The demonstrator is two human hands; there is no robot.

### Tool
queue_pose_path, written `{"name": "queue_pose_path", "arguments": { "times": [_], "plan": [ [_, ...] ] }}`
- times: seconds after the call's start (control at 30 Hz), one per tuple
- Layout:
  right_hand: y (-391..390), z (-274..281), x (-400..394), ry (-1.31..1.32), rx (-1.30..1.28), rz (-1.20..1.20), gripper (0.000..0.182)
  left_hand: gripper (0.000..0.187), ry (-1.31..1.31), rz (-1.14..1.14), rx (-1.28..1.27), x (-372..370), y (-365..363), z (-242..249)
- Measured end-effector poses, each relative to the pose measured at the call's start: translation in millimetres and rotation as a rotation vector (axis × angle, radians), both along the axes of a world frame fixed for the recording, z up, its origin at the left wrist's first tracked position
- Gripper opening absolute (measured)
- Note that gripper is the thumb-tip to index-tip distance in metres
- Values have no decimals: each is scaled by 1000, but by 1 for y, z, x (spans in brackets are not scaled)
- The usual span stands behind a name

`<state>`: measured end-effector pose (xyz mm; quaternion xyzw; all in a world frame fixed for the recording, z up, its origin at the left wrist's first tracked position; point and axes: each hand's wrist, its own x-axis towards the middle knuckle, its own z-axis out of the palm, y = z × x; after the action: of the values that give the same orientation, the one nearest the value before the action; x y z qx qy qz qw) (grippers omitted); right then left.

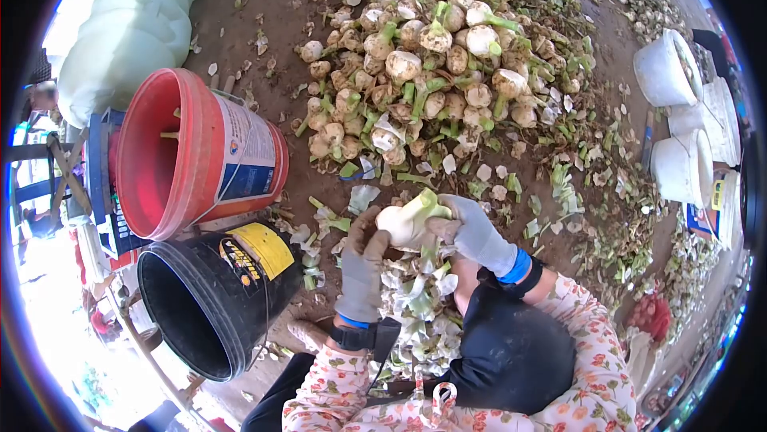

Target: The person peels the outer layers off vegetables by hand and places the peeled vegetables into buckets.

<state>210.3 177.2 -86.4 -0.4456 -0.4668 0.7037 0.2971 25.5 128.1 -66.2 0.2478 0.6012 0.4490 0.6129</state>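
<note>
A large white garlic bulb [399, 227] with a short green stalk is held in front of my body, above a heap of peelings. My left hand [362, 250], in a dirty grey glove, closes on the left side of the bulb with its fingers. On the other side, my right hand [477, 234], also gloved, grips the bulb near its green stalk. Peeled skins [415, 292] lie on the ground between my legs. Beyond my hands rises a pile of garlic bulbs [403, 66], many soil-stained and some with cut green stalks.
Left of me, a red bucket [254, 152] and a black bucket [276, 292] lie tilted with mouths facing left. Several white buckets [667, 73] stand at the right. A large pale green sack-like bundle [132, 25] is at upper left. Leaf scraps [563, 192] cover the ground.
</note>
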Motion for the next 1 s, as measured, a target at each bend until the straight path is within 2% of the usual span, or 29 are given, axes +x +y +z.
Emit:
{"name": "queue_pose_path", "arguments": {
  "times": [0.07, 0.13, 0.2, 0.23, 0.27, 0.33, 0.37, 0.4, 0.47, 0.53, 0.57, 0.6, 0.63, 0.67, 0.7, 0.73, 0.77, 0.8, 0.83, 0.87, 0.93, 0.97, 1.0],
  "plan": [
    [1, 9, 1, 14, -85, 12, 14, 43, -80, -19, -42, -9, 5, 8],
    [0, 10, 0, -9, -98, 31, 13, 42, -13, -55, -87, -10, 9, 20],
    [-7, -9, -1, -94, 169, 68, 12, 44, 101, -103, -139, -9, 11, 28],
    [-9, -14, -4, -110, 338, 51, 12, 48, 326, -168, 117, -15, -1, -5],
    [-8, -9, -7, -124, 506, 34, 12, 49, 271, -159, 86, -14, -1, -2],
    [-7, 11, -3, 56, 168, 50, 10, 52, 165, -138, 28, -14, 2, 10],
    [-6, 19, 0, 148, -36, 38, 10, 59, -109, -126, -173, -21, 10, 24],
    [-6, 22, 3, 236, -240, 29, 10, 62, -226, -107, -166, -21, 10, 25],
    [-6, 22, 2, 215, -153, 72, 14, 68, -460, -65, -146, -20, 11, 27],
    [-8, 19, 1, 127, -62, 168, 18, 66, -310, -98, -75, -15, 8, 23],
    [-8, 20, 2, 104, -125, 296, 19, 64, -229, -93, -64, -10, 6, 12],
    [-8, 22, 1, 109, -98, 274, 21, 62, -148, -87, -49, -8, 4, 3],
    [-8, 24, 1, 114, -69, 251, 22, 53, -181, -68, -99, -8, 4, 3],
    [-7, 25, 1, 118, -38, 229, 23, 51, -324, 46, -132, -7, 3, 4],
    [-8, 17, 1, 337, -244, 93, 33, 51, -466, 161, -165, -7, 2, 6],
    [-7, 11, 3, 469, -315, 22, 41, 52, -607, 279, -199, -7, -1, 8],
    [-10, 0, 12, 302, 237, 37, 43, 61, -879, -8, -70, -26, 0, -4],
    [-16, -11, 16, 314, 254, 56, 45, 59, -1103, -58, 67, -30, -5, -17],
    [-18, -12, 17, 326, 271, 75, 47, 58, -645, -80, 101, -31, -8, -15],
    [-21, -13, 15, 507, -251, 101, 48, 57, -188, -98, 126, -31, -10, -13],
    [-12, 3, 20, 218, 265, 361, 46, 54, -704, 235, -99, -24, 0, -21],
    [-6, 17, 17, 526, 74, 278, 47, 53, -605, 318, -119, -16, 0, -15],
    [-2, 28, 19, 626, -5, 197, 46, 52, -695, 320, -133, -20, 0, -17]
  ]
}}
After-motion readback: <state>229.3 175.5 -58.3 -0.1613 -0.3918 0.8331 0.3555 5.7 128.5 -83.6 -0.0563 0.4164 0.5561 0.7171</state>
